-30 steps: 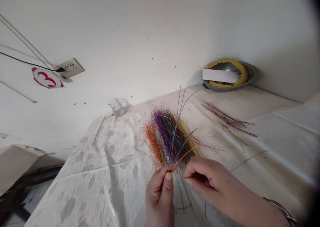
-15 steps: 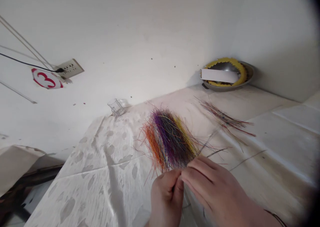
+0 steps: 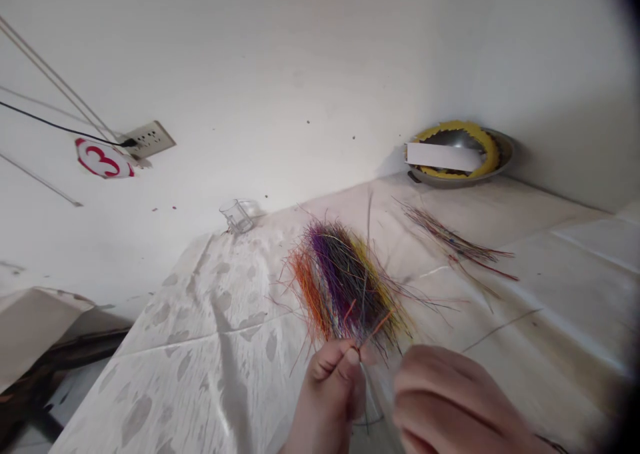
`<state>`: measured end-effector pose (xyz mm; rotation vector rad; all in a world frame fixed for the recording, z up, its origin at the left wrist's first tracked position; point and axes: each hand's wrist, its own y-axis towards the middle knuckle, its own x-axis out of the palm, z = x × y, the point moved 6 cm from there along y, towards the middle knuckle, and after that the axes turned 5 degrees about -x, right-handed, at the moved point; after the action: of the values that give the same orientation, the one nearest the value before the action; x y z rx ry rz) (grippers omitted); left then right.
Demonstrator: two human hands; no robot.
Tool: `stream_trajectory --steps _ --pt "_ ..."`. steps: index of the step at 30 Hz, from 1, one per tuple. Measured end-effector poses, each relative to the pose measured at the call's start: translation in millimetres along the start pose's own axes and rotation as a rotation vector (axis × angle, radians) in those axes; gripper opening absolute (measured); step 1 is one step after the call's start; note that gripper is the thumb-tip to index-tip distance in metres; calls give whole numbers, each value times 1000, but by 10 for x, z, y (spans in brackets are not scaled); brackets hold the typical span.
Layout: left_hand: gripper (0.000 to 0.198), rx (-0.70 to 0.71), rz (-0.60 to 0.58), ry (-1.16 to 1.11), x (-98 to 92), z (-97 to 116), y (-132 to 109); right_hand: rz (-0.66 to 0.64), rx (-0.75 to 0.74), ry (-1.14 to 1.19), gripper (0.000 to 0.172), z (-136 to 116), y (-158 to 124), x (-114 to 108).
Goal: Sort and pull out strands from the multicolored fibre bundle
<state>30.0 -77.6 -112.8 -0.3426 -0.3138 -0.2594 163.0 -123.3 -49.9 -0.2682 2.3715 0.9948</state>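
Observation:
My left hand [image 3: 330, 391] is closed, with thumb and forefinger pinching thin wires. Two short ends of an orange wire [image 3: 379, 327] spread upward from the pinch, and a long thin grey wire [image 3: 369, 231] rises between them. To the right, apart from it, is my right hand [image 3: 450, 401], its fingers curled and slightly blurred; whatever it may hold is hidden. Just beyond my hands lies a heap of cut wires [image 3: 345, 277] in orange, purple, dark grey and yellow bands.
A smaller bunch of wires [image 3: 455, 241] lies to the right. Farther back stands a metal bowl [image 3: 460, 178] holding a yellow ring [image 3: 493, 151] and a white strip [image 3: 443, 156]. A clear glass [image 3: 237, 217] stands by the wall, on the patterned tablecloth [image 3: 200, 347].
My right hand has pulled away from my left, to the right and down. The orange wire ends and upright grey wire now show above the left hand's pinch.

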Motion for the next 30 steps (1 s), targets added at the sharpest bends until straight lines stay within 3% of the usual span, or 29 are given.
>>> stream_trajectory --steps 3,6,9,14,17,22,25,30 --pt "25 -12 -135 -204 48 19 12 -85 166 5 18 96 262 53" --pt "21 -1 -264 -297 103 43 0 -39 306 160 19 229 383 52" --pt "20 -21 -375 -311 172 22 -33 32 310 316 20 298 386 48" --pt "22 -63 -474 -307 255 -41 -67 -12 257 541 29 291 365 136" --pt "24 -4 -440 -273 241 -36 -55 -10 283 507 29 303 375 124" --pt "27 108 -233 -90 119 -6 -37 -24 224 328 26 282 412 43" --pt "28 156 -187 9 79 14 -52 -23 215 295 24 303 400 34" --pt "34 333 -24 308 23 118 -101 -26 140 232 19 307 370 47"
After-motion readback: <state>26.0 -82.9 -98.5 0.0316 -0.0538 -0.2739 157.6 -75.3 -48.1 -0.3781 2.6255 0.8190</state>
